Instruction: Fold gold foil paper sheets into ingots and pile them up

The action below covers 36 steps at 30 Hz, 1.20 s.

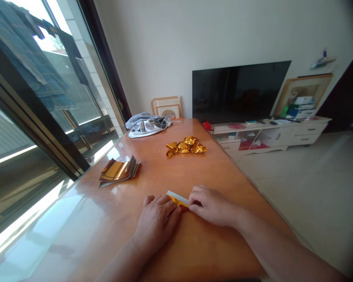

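A narrow folded strip of gold foil paper (178,199), with its whitish back showing along the far edge, lies low over the wooden table (223,246). My left hand (159,219) rests at its left end, fingers bent and closed onto the near edge of the paper. Thumb and curled fingers of my right hand (208,205) pinch the right end. Beyond my hands sit several crumpled, folded gold foil pieces (186,145). A stack of gold foil sheets (119,170), curling at the edges, is to the left. My fingers hide part of the strip.
Grey cloth (148,125) lies bunched at the table's far end, near framed pictures (166,107). A sliding glass door (73,78) runs along the left. Past the table's right edge stand a low white cabinet (306,135) and a large television (238,92).
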Each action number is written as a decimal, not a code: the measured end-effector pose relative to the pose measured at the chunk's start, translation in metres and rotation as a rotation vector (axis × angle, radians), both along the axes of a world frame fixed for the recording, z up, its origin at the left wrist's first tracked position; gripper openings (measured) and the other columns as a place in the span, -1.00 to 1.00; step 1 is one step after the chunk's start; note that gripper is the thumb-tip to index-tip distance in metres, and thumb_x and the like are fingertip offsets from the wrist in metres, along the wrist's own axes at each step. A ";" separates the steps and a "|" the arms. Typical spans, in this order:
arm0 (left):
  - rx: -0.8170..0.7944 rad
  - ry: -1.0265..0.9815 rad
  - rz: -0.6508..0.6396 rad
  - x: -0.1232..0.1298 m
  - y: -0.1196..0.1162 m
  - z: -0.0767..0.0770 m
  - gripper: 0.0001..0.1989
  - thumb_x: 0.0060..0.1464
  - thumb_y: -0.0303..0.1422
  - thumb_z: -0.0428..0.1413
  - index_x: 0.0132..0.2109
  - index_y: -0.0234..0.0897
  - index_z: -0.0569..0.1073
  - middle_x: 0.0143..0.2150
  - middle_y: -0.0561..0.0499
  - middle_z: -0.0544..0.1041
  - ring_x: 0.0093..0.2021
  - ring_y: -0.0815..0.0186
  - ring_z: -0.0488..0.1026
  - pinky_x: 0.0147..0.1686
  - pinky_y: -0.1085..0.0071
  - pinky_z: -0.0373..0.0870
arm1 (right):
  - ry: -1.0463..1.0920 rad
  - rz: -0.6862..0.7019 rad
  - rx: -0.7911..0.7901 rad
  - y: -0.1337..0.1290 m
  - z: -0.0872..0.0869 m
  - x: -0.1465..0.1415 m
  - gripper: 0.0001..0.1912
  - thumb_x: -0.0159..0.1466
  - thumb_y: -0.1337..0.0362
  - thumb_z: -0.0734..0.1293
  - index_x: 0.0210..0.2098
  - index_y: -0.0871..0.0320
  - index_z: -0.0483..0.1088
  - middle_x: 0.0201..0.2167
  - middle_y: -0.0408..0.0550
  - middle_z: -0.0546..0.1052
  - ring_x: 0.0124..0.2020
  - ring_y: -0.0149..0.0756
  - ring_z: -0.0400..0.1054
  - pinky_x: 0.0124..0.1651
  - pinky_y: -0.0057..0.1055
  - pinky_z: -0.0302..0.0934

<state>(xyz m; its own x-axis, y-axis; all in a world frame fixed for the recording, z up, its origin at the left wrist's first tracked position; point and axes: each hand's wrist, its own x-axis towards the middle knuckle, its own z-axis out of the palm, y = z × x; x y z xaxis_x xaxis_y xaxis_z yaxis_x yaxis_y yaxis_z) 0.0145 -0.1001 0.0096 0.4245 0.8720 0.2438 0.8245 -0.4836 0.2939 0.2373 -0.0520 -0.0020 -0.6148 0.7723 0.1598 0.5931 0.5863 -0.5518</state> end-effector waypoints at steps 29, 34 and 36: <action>0.049 0.152 0.003 -0.003 0.003 -0.006 -0.75 0.25 -0.42 0.02 -0.06 -0.01 0.52 -0.14 0.02 0.53 -0.11 0.16 0.43 0.07 0.09 0.12 | -0.108 -0.195 -0.023 -0.004 0.001 -0.012 -0.87 0.26 0.29 0.32 -0.42 0.11 0.44 -0.39 -0.14 0.48 -0.38 -0.37 0.29 -0.39 -0.42 -0.05; 0.052 0.156 -0.004 -0.001 -0.001 -0.006 -0.72 0.26 -0.39 0.00 0.01 0.02 0.51 -0.15 0.03 0.51 -0.10 0.16 0.42 0.16 0.00 0.06 | -0.108 -0.206 -0.032 -0.005 0.002 -0.012 -0.89 0.24 0.31 0.31 -0.42 0.11 0.45 -0.38 -0.15 0.49 -0.35 -0.38 0.31 -0.35 -0.44 -0.02; 0.049 0.150 0.000 -0.001 -0.002 -0.007 -0.71 0.27 -0.38 -0.02 0.01 0.03 0.51 -0.17 0.04 0.51 -0.12 0.18 0.42 0.16 0.00 0.06 | -0.105 -0.209 -0.033 -0.005 0.001 -0.012 -0.88 0.24 0.32 0.31 -0.42 0.10 0.45 -0.38 -0.15 0.49 -0.33 -0.37 0.31 -0.33 -0.44 -0.01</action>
<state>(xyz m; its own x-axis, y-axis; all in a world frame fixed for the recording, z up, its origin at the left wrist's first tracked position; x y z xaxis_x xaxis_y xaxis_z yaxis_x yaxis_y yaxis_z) 0.0134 -0.1019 0.0028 0.4597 0.8605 0.2198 0.8572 -0.4946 0.1434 0.2250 -0.0573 -0.0009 -0.4529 0.8883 0.0761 0.7550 0.4275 -0.4972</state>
